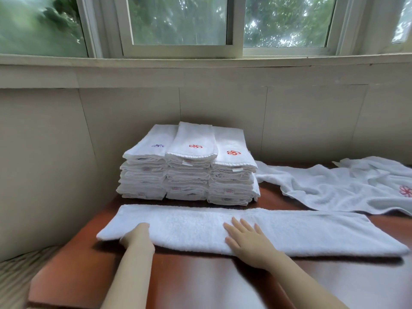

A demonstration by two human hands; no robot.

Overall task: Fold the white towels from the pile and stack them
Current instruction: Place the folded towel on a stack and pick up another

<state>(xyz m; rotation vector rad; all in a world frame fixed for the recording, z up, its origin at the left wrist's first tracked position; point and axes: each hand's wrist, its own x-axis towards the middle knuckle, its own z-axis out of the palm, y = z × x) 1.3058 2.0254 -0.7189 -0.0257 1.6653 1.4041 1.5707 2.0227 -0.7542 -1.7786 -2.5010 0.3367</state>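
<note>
A long towel strip (312, 233) lies left-to-right; the right hand (244, 240) presses flat on its middle, and the left hand (136, 236) sits nearest its left end (fingers tucked under, grip unclear).

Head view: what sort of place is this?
Probably a hotel or laundry linen room: stacks of logo-embroidered folded towels, more unfolded towels beside them, on a wooden table under a window.

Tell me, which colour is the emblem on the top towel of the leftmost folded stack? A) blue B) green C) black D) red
A: the top towel of the left stack carries a blue emblem near its front edge.
</note>
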